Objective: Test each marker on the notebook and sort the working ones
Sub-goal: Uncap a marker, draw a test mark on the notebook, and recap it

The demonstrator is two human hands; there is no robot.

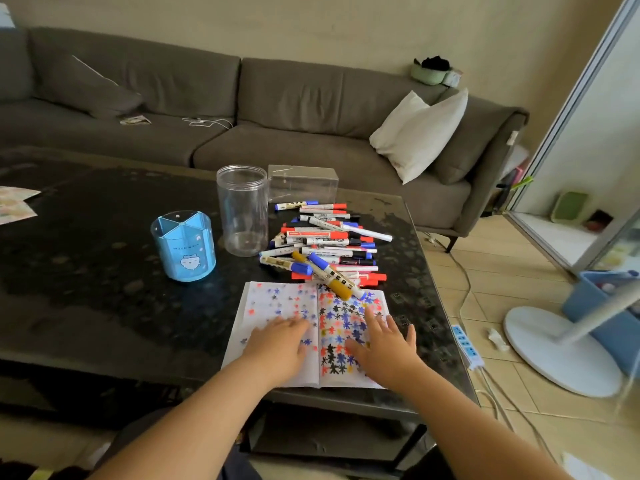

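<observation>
Two flat hands [332,344] on one open notebook [273,306], marker pile [329,244] beyond.

Layout taken from the open notebook [308,336], which lies on the table [104,271] near its front edge. Left hand [277,344] rests flat on the notebook's left page, right hand [384,348] flat on its right page. Just behind the notebook lies the pile of markers [329,242]; two of them overlap its far edge. Behind and left of the notebook stands the divided pen holder [183,245]; the jar [242,209] stands between holder and pile. The box [302,183] sits behind the pile. The sofa [277,109] runs behind the table.
</observation>
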